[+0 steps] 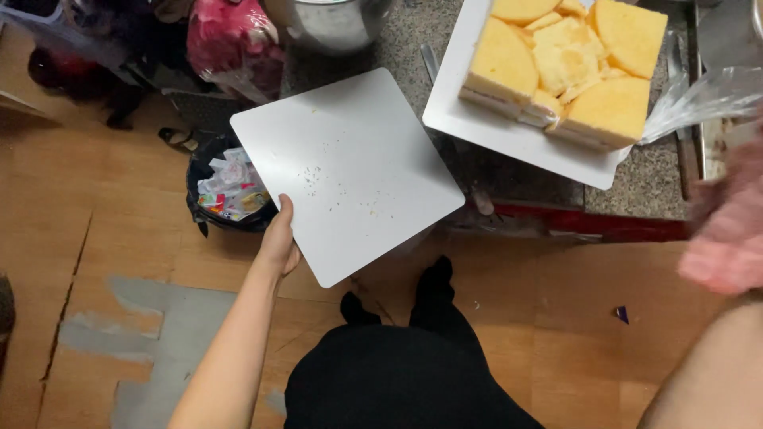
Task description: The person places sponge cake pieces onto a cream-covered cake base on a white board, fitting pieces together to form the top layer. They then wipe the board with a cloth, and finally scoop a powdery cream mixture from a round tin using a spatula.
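My left hand grips the lower left edge of a white square board, holding it out flat and turned like a diamond, with a few crumbs on it. It hangs partly over a black waste bin filled with wrappers. My right hand is at the right edge, blurred, closed on a pink cloth. A second white board on the stone counter carries several blocks of yellow sponge cake.
A stone counter with a red front edge lies ahead. A metal pot, a red bag and clear plastic wrap stand around it. Cardboard sheets cover the floor. My black-clad legs are below.
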